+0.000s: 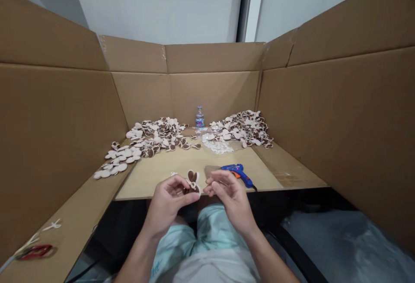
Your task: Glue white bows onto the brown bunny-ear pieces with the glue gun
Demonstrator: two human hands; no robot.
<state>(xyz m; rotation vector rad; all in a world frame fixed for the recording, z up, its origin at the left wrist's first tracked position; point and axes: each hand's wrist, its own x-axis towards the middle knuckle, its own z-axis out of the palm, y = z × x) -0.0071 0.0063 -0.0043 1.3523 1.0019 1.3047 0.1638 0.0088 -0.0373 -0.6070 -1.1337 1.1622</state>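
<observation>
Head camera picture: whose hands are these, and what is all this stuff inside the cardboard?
This picture comes from a camera worn on a person's head, so you see what they see, looking down. Those are the person's own hands. The left hand pinches a small brown-and-cream piece, and the right hand has its fingertips at its edge. On the wooden board lie two big heaps of similar pieces, a blue glue gun and a water bottle. Cardboard walls stand around them.

The craft pieces (192,177) are brown and cream, the glue gun (244,176) is blue with an orange trigger, the cardboard walls (55,144) are plain tan, and the shorts (215,229) are pale mint.
</observation>
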